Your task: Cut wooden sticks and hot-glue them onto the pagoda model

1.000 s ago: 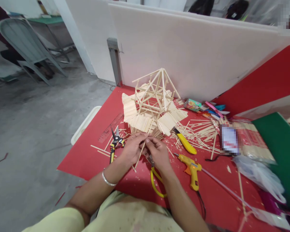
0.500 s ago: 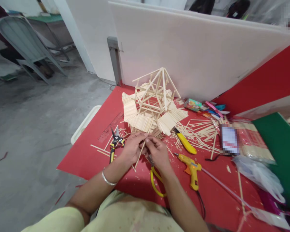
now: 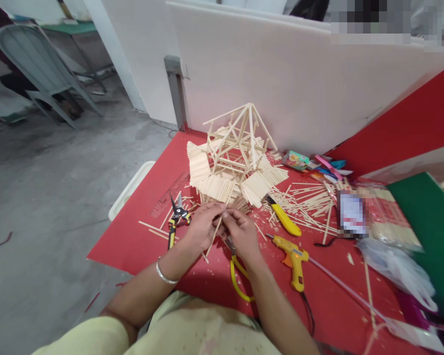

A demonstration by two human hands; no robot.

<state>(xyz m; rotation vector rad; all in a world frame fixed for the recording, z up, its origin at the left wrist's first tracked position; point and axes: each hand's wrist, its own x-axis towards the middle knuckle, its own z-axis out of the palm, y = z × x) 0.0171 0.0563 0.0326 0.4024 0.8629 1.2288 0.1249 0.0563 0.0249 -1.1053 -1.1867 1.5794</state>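
Close together at the near side of the red tabletop, my left hand (image 3: 205, 224) and my right hand (image 3: 240, 229) are both closed on a thin wooden stick (image 3: 215, 234), which slants down between them. Just beyond them stands a model of wooden sticks (image 3: 239, 143), with a pointed open frame on top and sloping slatted panels (image 3: 214, 188) around it. Beneath my right hand lie yellow-handled scissors (image 3: 239, 281), their blades partly hidden. Left of my left hand are black-and-yellow pruning shears (image 3: 175, 222).
Right of my hands lie a yellow hot glue gun (image 3: 292, 256), a yellow utility knife (image 3: 284, 217) and many loose sticks (image 3: 311, 202). A clear ruler (image 3: 168, 195) is at the left. Farther right are a plastic bag (image 3: 395, 271) and packed sticks (image 3: 392, 217). A white board (image 3: 281, 84) stands behind.
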